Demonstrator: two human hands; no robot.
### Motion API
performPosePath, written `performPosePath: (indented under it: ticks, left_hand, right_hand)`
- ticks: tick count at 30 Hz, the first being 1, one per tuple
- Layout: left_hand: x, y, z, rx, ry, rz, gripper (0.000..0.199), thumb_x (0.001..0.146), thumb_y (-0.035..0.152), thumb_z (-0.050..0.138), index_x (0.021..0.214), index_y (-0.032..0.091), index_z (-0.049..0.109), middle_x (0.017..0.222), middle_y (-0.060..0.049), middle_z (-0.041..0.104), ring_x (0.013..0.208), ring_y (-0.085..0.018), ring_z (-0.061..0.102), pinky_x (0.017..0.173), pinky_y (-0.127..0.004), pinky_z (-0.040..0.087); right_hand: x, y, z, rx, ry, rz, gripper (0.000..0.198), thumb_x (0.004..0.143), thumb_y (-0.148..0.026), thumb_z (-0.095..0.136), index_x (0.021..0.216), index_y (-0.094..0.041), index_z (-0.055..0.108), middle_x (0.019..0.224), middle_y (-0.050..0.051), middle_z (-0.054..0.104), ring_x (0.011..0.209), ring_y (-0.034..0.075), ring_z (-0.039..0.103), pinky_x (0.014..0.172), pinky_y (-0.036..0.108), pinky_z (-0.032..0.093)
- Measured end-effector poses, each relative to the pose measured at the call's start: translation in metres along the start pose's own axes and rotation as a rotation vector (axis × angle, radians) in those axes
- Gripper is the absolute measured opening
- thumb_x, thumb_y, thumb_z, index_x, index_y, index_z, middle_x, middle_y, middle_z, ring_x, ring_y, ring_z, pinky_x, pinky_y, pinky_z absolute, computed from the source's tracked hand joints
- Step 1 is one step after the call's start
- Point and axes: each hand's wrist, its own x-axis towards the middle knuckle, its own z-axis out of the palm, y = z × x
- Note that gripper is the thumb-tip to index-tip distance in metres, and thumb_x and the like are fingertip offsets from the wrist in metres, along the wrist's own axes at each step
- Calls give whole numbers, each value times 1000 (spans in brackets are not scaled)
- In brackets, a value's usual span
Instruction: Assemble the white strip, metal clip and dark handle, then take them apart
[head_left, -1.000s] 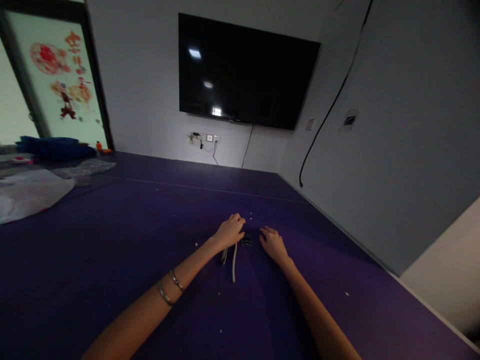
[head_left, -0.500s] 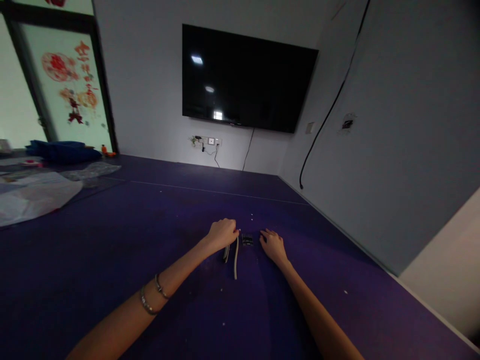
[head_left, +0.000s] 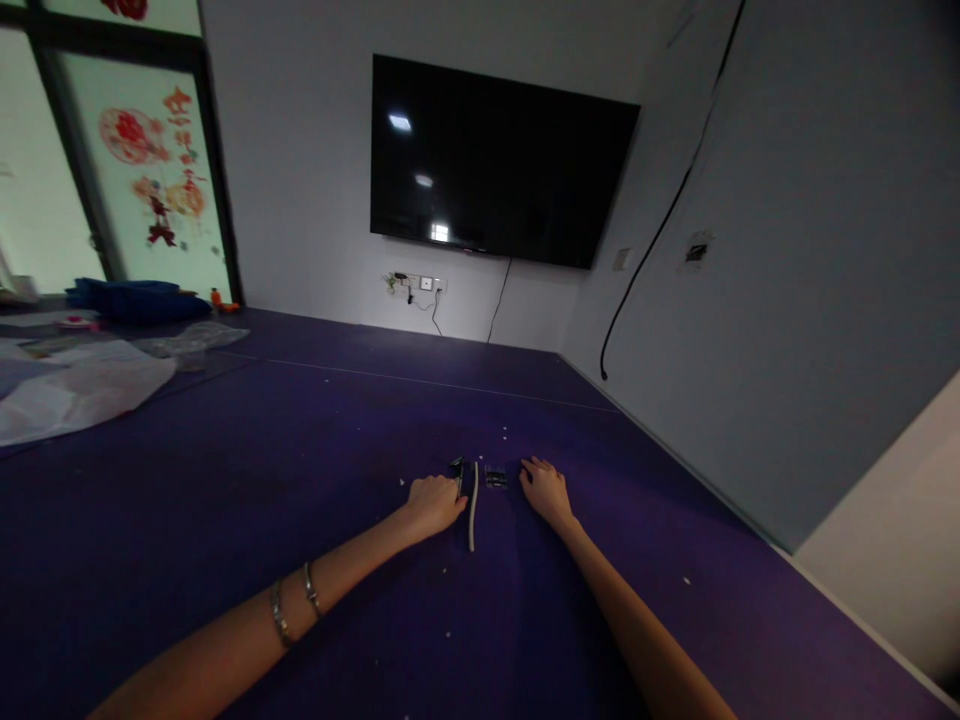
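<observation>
My left hand [head_left: 435, 505] is closed around the handle end of a small dark hand tool that looks like pliers [head_left: 458, 467]; its head points away from me past the fingers. Just right of that hand, a short length of pale cable [head_left: 473, 507] lies lengthwise on the purple surface, apart from the fingers. A small clear packet with dark pieces inside [head_left: 496, 478] lies between the cable and my right hand [head_left: 546, 490]. That right hand rests palm down with its fingers loosely stretched, holding nothing.
Tiny white scraps [head_left: 505, 432] dot the purple surface [head_left: 300, 480]. Plastic bags [head_left: 97, 390] and dark blue cloth [head_left: 139, 300] lie at the far left. A black cable [head_left: 645, 250] hangs down the right wall, and a television [head_left: 502, 160] is mounted on the back wall.
My left hand has moved back and slightly left, off the cable's far end and onto the tool's handles, uncovering its head. The right hand has stayed in place.
</observation>
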Motion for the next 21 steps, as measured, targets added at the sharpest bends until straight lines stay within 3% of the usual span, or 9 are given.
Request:
performPosePath:
  ticks: [15, 18, 21]
  left_hand:
    - [4, -3, 4, -68, -33, -80, 34, 83, 36, 39, 86, 16, 67, 92, -12, 68, 88, -25, 64, 75, -35, 48]
    - [2, -9, 1, -105, -1, -98, 35, 84, 36, 37, 86, 16, 66, 90, -11, 68, 87, -24, 64, 73, -34, 48]
    - [1, -13, -4, -135, 29, -124, 36, 84, 38, 36, 83, 17, 65, 88, -10, 68, 85, -24, 64, 71, -33, 47]
  right_hand:
    - [2, 1, 2, 6, -20, 7, 40, 85, -28, 38, 119, -20, 57, 128, 10, 51, 121, 25, 41, 96, 40, 31]
    - [4, 6, 2, 95, -8, -1, 41, 83, -27, 40, 121, -20, 54, 125, 10, 54, 118, 25, 45, 95, 40, 33]
    - [8, 14, -2, 290, 98, -26, 39, 81, -24, 42, 115, -15, 58, 116, 11, 60, 110, 22, 52, 94, 36, 36]
